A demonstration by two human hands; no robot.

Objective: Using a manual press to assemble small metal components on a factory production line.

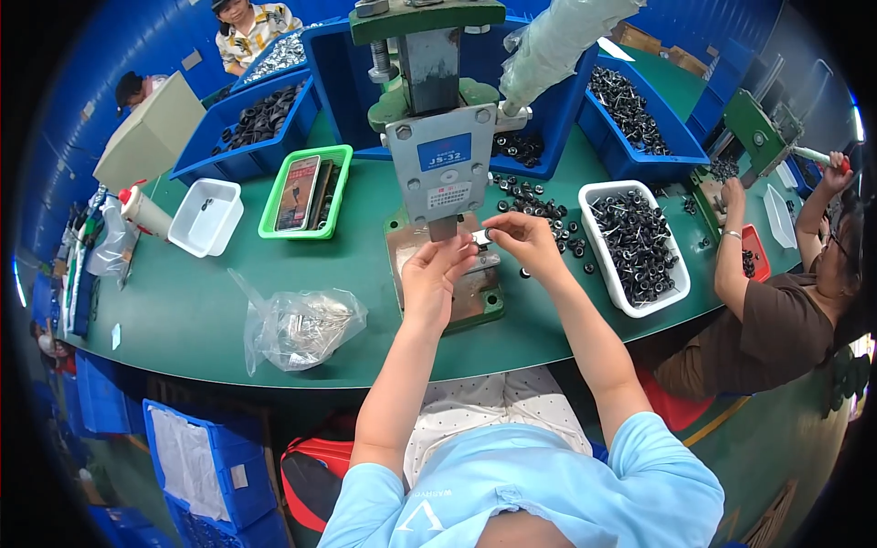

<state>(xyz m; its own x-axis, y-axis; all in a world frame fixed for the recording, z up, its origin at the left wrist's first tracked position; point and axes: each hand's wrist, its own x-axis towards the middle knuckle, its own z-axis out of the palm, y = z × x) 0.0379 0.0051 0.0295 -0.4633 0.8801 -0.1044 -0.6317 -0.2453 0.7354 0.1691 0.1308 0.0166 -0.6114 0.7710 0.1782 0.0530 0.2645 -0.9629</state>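
My left hand (433,278) is at the foot of a green bench press (442,164), its fingers curled together just under the ram (443,228). What they hold, if anything, is too small to make out. Close by on the right, my right hand (528,243) pinches a small dark round part between thumb and fingertips, beside a bright metal fixture (481,262) on the press base. Loose black round parts (539,208) lie on the table behind my right hand. A white tray (677,294) to the right is full of black-headed parts with metal pins.
On the left lie a clear plastic bag (311,331) of metal pins, a green basket (266,228) with a phone, and a white tray (197,246). Blue bins (630,169) line the back. The press lever (548,55) is wrapped in plastic. A co-worker (776,315) works at the right.
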